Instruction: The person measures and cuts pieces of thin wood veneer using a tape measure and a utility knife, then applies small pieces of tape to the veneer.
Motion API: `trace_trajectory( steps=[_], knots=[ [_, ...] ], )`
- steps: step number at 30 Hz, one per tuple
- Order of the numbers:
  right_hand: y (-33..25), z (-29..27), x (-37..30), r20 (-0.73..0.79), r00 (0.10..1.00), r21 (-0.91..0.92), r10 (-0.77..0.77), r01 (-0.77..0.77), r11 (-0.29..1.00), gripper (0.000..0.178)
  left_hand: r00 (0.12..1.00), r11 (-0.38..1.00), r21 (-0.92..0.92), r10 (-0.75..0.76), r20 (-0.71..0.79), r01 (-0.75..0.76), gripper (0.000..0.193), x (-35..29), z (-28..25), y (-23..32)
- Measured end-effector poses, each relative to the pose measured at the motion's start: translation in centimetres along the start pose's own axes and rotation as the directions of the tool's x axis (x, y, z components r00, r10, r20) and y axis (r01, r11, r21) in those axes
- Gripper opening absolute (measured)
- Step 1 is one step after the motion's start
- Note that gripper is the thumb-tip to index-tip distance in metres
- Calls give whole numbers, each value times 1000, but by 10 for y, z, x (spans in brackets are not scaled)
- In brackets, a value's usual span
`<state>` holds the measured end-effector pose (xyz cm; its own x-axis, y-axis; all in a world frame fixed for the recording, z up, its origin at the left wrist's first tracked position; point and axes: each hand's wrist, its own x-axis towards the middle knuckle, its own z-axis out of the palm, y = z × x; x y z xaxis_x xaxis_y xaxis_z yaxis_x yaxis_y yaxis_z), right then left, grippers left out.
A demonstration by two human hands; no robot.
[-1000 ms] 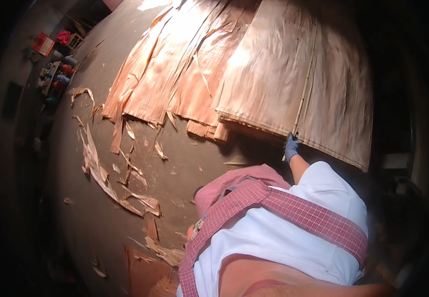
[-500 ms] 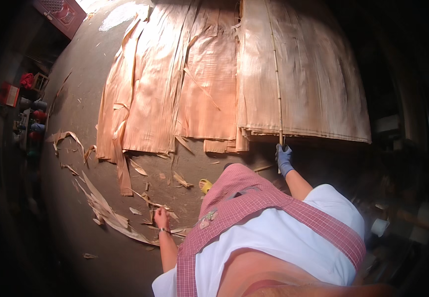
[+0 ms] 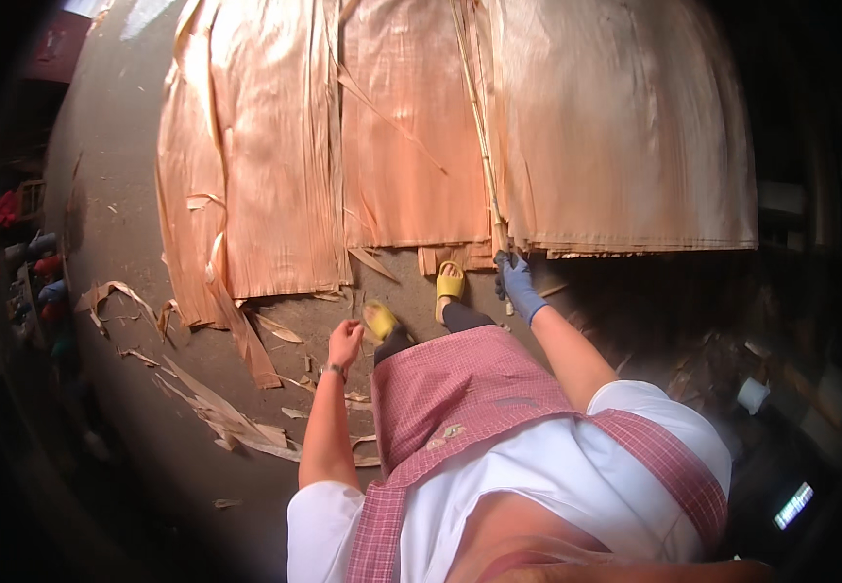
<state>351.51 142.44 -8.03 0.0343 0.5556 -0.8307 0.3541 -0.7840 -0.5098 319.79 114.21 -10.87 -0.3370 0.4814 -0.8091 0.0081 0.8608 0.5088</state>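
My right hand [image 3: 518, 280], in a blue-grey glove, is closed round the near end of a long, thin bamboo stick [image 3: 484, 146]. The stick runs away from me over the seam between the middle and right stacks of thin wood sheets. My left hand [image 3: 345, 342] is bare, with a band at the wrist. It hangs above the floor near my yellow slipper, its fingers curled in with nothing visible in them. Ahead lie the left stack of wood sheets [image 3: 280, 194], the middle stack [image 3: 406, 185] and the paler right stack [image 3: 625, 146].
Torn veneer strips [image 3: 222, 408] and chips litter the floor at left. A ragged strip [image 3: 246, 340] hangs off the left stack's corner. My feet, in yellow slippers [image 3: 450, 280], stand close to the middle stack. Assorted items [image 3: 37, 262] line the dark left side; the right side is dim and cluttered.
My right hand has moved left with the bamboo stick, from over the right stack to the seam beside the middle stack. My left hand has risen forward. Both slippers now show.
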Motion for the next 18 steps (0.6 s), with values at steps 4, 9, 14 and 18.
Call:
trace_trajectory(
  steps=[4,9,14,18],
  knots=[
    [47,58,45,-64,998,-6,29,-29,1000,36,998,906,421,23,59,-46,53,147,25,18],
    [98,120,90,87,989,208,122,-138,968,33,988,889,438,79,134,-130,67,354,85,17],
    [82,148,95,123,984,190,127,-149,970,30,909,871,464,315,-273,-162,78,499,129,-10],
    [73,141,108,105,985,233,140,-161,959,31,933,932,344,22,-360,111,65,522,164,13]
  ],
)
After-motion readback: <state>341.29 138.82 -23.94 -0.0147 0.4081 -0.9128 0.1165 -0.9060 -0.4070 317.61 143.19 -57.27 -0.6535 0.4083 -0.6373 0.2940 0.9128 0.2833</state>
